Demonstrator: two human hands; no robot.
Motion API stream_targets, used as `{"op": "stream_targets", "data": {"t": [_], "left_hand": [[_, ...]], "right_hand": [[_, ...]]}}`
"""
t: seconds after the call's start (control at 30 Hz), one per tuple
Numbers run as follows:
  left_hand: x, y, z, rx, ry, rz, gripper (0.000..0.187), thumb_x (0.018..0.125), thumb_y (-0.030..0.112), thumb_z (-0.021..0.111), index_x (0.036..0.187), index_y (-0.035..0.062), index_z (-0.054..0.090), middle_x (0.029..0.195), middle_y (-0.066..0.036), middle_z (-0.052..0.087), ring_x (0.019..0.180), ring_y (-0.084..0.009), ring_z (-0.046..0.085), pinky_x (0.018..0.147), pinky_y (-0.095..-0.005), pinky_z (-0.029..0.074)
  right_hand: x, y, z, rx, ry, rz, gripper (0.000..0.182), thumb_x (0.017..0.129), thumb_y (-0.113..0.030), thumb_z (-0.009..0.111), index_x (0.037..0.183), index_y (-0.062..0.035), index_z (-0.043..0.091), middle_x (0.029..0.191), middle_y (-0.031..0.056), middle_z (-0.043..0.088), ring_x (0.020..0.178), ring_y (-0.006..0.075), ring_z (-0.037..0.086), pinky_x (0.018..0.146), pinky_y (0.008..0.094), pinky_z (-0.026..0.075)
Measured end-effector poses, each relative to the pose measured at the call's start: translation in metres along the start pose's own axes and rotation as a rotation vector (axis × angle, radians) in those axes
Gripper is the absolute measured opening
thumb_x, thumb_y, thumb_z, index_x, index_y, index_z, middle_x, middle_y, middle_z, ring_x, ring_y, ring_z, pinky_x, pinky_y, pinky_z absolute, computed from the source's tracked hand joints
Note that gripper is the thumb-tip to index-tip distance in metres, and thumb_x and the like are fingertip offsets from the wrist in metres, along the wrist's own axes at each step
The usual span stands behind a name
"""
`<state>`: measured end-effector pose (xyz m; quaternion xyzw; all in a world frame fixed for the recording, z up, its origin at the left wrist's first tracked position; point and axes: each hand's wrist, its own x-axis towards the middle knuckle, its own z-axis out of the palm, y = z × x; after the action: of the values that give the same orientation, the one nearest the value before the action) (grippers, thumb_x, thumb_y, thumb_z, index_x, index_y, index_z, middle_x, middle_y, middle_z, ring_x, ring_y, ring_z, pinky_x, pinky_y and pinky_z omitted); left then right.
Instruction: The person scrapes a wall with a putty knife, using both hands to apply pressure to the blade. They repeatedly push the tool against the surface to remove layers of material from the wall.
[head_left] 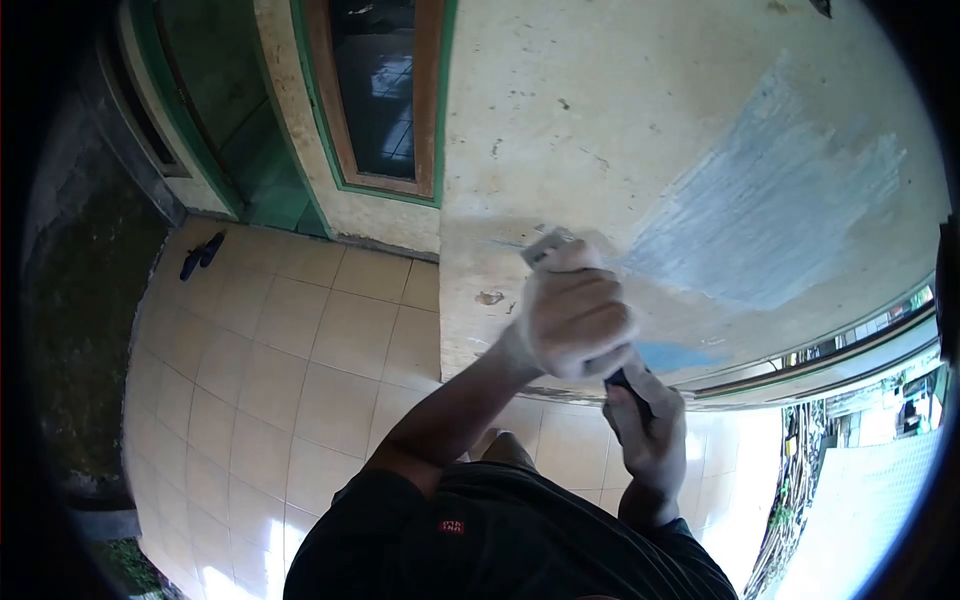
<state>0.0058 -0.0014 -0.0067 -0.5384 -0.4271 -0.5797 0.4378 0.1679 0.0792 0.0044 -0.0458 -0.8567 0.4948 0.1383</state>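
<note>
A paint scraper [545,248] with a flat grey metal blade and a dark handle is held in both hands. My left hand [578,312] is wrapped in a fist round its upper part, close behind the blade. Lower down, my right hand [650,425] grips the end of the dark handle. The blade lies at the cream wall [540,150]; whether it presses on the surface is hard to tell. To the right of the blade, the wall has a rough whitish-blue patch [770,210] with streaks. A smaller bright blue area [675,355] shows beside my hands.
A brown-framed window [375,100] with green trim and a green doorway [225,110] are at the left. Beige floor tiles [270,370] run below the wall, and dark sandals [202,256] lie there. Sticks and a pale sheet [860,500] are at the lower right.
</note>
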Motion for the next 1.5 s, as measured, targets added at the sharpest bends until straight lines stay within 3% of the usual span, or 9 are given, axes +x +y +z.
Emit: {"op": "stream_targets", "data": {"t": [0.2,0.27,0.33,0.43,0.77,0.83,0.93,1.1,1.5], "left_hand": [[-0.001,0.007,0.032,0.041,-0.027,-0.005,0.025,0.051,0.009,0.062,0.055,0.0125,0.037,0.05,0.0,0.037,0.042,-0.0153,0.038,0.057,-0.0302,0.033],[-0.003,0.005,0.031,0.082,-0.11,0.015,0.023,0.053,0.009,0.063,0.056,0.0115,0.04,0.051,0.0,0.038,0.044,-0.0161,0.04,0.057,-0.0312,0.033],[0.003,0.001,0.006,0.087,-0.118,0.04,0.018,0.056,0.006,0.062,0.058,0.0097,0.044,0.051,-0.001,0.041,0.045,-0.0169,0.042,0.057,-0.0303,0.033],[-0.006,0.004,-0.024,0.063,-0.185,-0.068,0.014,0.06,-0.002,0.056,0.059,0.007,0.045,0.052,-0.003,0.043,0.045,-0.0186,0.045,0.054,-0.0313,0.035],[-0.067,0.119,-0.03,-0.094,0.162,-0.391,0.018,0.077,-0.011,0.031,0.071,-0.0003,0.043,0.055,-0.006,0.047,0.042,-0.0216,0.054,0.036,-0.0271,0.041],[-0.062,0.151,-0.029,-0.098,0.352,-1.046,0.013,0.091,0.001,0.033,0.085,0.0034,0.044,0.06,-0.009,0.05,0.036,-0.0142,0.047,0.028,-0.0241,0.035],[-0.088,0.172,-0.042,-0.099,0.181,-1.405,0.007,0.096,0.014,0.042,0.094,0.0071,0.044,0.06,-0.008,0.051,0.033,-0.0072,0.041,0.027,-0.0206,0.028],[-0.144,0.207,-0.06,-0.174,-0.237,-1.654,0.024,0.091,0.025,0.058,0.098,0.0029,0.052,0.069,0.001,0.052,0.06,-0.0021,0.047,0.051,-0.0184,0.036],[-0.107,0.181,-0.116,-0.503,-0.441,-1.737,0.012,0.074,0.004,0.066,0.082,0.0028,0.056,0.054,-0.004,0.055,0.042,-0.0099,0.052,0.036,-0.0216,0.038]], "right_hand": [[-0.006,0.012,-0.02,0.287,0.028,0.077,0.037,0.09,-0.001,0.047,0.127,0.0069,0.047,0.07,0.0008,0.049,0.057,0.0055,0.039,0.05,0.0205,0.033],[-0.001,0.016,-0.016,0.32,0.055,0.036,0.018,0.092,-0.005,0.046,0.102,0.0085,0.054,0.063,-0.0015,0.043,0.047,0.0029,0.034,0.042,0.0184,0.025],[0.003,0.017,-0.003,0.129,0.0,-0.089,0.038,0.09,0.0,0.046,0.127,0.0083,0.044,0.096,0.0185,0.064,0.077,0.0166,0.061,0.069,0.0267,0.047],[0.0,0.027,0.023,0.206,-0.041,-0.132,0.043,0.089,-0.002,0.049,0.131,0.0054,0.04,0.111,0.0247,0.06,0.096,0.0205,0.062,0.081,0.0291,0.046],[-0.102,0.086,0.059,0.865,-0.162,0.366,0.027,0.097,-0.02,0.043,0.117,-0.0011,0.047,0.062,-0.0006,0.043,0.054,0.0076,0.043,0.051,0.0241,0.039],[-0.116,0.091,0.076,1.012,0.042,0.356,0.021,0.099,-0.022,0.04,0.104,-0.0036,0.048,0.064,-0.0015,0.043,0.049,0.0052,0.038,0.044,0.0211,0.031],[-0.122,0.085,0.086,0.972,0.154,0.216,0.022,0.099,-0.023,0.038,0.106,-0.0039,0.049,0.066,-0.0001,0.046,0.051,0.0052,0.04,0.046,0.0207,0.033],[-0.125,0.094,0.107,0.804,0.152,0.118,0.034,0.1,-0.026,0.034,0.116,0.0004,0.048,0.103,0.0086,0.056,0.093,0.0144,0.052,0.086,0.0281,0.039],[-0.087,0.041,0.115,0.868,-0.278,0.138,0.037,0.099,-0.027,0.039,0.127,-0.0033,0.043,0.108,0.0069,0.056,0.084,0.0113,0.056,0.062,0.0189,0.047]]}}
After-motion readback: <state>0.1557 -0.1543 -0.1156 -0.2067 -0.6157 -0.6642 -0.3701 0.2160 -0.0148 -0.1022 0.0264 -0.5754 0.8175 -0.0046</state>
